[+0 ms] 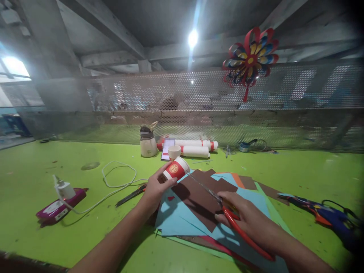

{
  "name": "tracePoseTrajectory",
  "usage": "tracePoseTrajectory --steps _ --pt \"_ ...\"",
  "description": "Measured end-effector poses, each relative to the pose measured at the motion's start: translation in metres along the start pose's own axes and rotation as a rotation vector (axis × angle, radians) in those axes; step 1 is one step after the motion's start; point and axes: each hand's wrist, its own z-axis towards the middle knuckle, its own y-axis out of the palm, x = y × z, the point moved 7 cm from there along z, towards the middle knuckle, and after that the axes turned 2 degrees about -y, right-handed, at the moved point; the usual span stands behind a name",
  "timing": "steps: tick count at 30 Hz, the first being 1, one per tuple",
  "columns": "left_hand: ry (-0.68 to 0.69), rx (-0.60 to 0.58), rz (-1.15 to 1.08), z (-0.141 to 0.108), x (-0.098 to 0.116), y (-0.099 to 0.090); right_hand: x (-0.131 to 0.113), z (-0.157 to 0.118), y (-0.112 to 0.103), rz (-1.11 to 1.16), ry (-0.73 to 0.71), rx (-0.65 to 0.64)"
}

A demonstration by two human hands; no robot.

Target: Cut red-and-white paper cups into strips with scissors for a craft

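Observation:
My left hand (156,186) is wrapped round a red and white paper cup (176,169), tilted with its rim toward the right. In my right hand (247,216) is a pair of scissors (234,224) with red handles. Their blades point up and left, the tips at the cup's rim; whether they touch it I cannot tell. Under both hands lies a pile of coloured paper, with a brown sheet (199,199) over light blue sheets (178,220). A dark-bladed tool (129,196) lies left of my left hand, partly hidden behind it.
A purple power strip (61,206) with a charger and white cable (106,195) lies left. A glue gun (321,212) rests right. Behind stand a bottle (148,142), a phone (165,153), a white cup (174,151) and stacked cups (196,151), before a perforated screen (196,91) with a paper flower (250,60).

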Motion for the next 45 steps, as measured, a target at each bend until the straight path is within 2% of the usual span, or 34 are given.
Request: tracePoseTrajectory --steps 3,6,9,13,19,26,35,45 --pt "-0.009 -0.029 -0.014 -0.003 0.001 0.005 0.0 0.0 0.002 0.043 -0.002 -0.038" --pt "-0.03 -0.082 -0.039 -0.004 -0.001 0.012 0.0 -0.001 0.001 0.024 -0.015 -0.016" --pt "-0.044 -0.117 -0.054 -0.004 -0.006 0.015 -0.003 -0.001 -0.001 -0.098 -0.061 0.035" --pt "-0.069 -0.185 -0.084 -0.005 -0.012 0.02 -0.01 -0.003 0.002 -0.257 -0.132 0.013" --pt "-0.029 -0.264 -0.077 -0.011 -0.004 0.029 -0.018 -0.001 0.003 -0.361 -0.176 0.014" --pt "0.017 -0.28 -0.012 -0.012 0.001 0.03 -0.021 -0.003 0.005 -0.404 -0.209 0.033" --pt "0.01 -0.248 0.068 -0.013 0.003 0.032 -0.014 -0.007 0.014 -0.453 -0.169 0.028" --pt "0.113 -0.221 0.196 -0.009 0.006 0.027 -0.02 -0.007 0.017 -0.407 -0.198 0.036"
